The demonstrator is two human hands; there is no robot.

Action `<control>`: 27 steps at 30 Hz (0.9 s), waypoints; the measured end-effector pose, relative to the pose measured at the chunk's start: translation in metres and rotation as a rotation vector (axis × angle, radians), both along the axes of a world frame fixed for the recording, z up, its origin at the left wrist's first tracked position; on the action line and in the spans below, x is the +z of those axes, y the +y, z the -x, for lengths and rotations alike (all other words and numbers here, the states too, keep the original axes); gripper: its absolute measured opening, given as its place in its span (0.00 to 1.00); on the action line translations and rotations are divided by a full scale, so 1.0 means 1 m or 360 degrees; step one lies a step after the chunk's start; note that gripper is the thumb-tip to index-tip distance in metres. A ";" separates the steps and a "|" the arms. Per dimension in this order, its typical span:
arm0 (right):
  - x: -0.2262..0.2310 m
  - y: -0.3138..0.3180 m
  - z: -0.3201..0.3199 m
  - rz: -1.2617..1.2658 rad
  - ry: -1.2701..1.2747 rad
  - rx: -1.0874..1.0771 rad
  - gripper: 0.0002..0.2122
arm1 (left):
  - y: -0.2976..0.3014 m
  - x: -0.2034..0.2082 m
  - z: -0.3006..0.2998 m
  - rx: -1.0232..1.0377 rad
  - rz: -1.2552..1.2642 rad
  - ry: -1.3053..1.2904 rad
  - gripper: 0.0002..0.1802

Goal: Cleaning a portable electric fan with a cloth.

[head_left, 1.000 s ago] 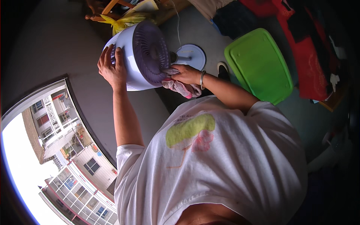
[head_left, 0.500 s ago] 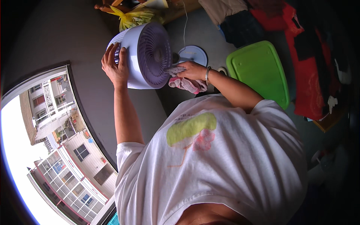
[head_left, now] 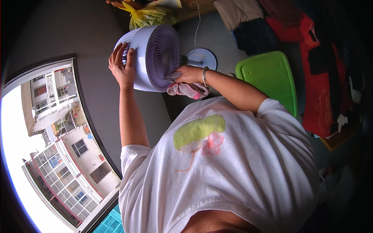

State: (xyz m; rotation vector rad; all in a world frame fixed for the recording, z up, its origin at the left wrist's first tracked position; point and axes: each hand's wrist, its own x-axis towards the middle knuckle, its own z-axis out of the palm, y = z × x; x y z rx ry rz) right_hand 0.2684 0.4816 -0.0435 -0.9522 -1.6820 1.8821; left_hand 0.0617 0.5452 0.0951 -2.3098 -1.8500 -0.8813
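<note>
A pale lilac fan (head_left: 142,50) on a stand tilts in front of me, its round slatted grille facing right. My left hand (head_left: 123,66) grips the back rim of the fan head, fingers bent over the slats and thumb along the side. A grey and pink cloth (head_left: 189,90) is bunched in my right hand (head_left: 187,73), which presses it to the lower right part of the grille. The cloth's pink end hangs below the hand. Behind it the fan's round base (head_left: 203,59) rests on the floor; the stem is mostly hidden.
A green plastic lid or stool top (head_left: 268,77) lies to the right. Beyond it are red fabric (head_left: 318,93) and dark folded clothes (head_left: 254,35). A yellow plastic bag (head_left: 149,16) sits behind the fan. At the left is a window (head_left: 74,116). A white cord (head_left: 198,23) runs back from the base.
My right hand has moved a little left with the cloth, further onto the grille. The left hand keeps its hold on the fan, and the whole view has shifted slightly.
</note>
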 end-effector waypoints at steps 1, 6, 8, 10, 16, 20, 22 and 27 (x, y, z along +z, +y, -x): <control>0.005 0.000 -0.001 -0.0044 -0.0032 0.0003 0.16 | -0.002 0.001 0.001 0.0006 0.0007 -0.0015 0.23; 0.023 0.004 -0.018 0.0145 0.0166 -0.0168 0.14 | -0.001 0.000 0.001 -0.0003 0.0032 -0.0058 0.23; 0.025 0.004 -0.027 0.0508 0.0492 -0.0407 0.13 | -0.001 0.002 0.000 0.0020 0.0027 -0.0025 0.23; 0.025 0.010 -0.039 0.0466 0.0501 -0.0388 0.15 | 0.000 0.002 0.002 0.0016 0.0019 -0.0030 0.23; 0.036 0.006 -0.022 -0.0001 -0.0088 0.0146 0.15 | 0.001 -0.001 0.000 0.0021 0.0025 -0.0027 0.23; 0.033 0.011 -0.022 0.0043 -0.0003 0.0096 0.14 | 0.001 -0.002 0.004 0.0025 0.0004 -0.0016 0.22; 0.034 0.018 -0.022 0.0133 0.0051 0.0038 0.14 | -0.001 -0.002 0.005 0.0025 0.0002 -0.0018 0.22; 0.021 0.022 -0.006 -0.0063 -0.0064 0.0167 0.13 | 0.000 0.001 -0.003 0.0012 -0.0005 -0.0018 0.22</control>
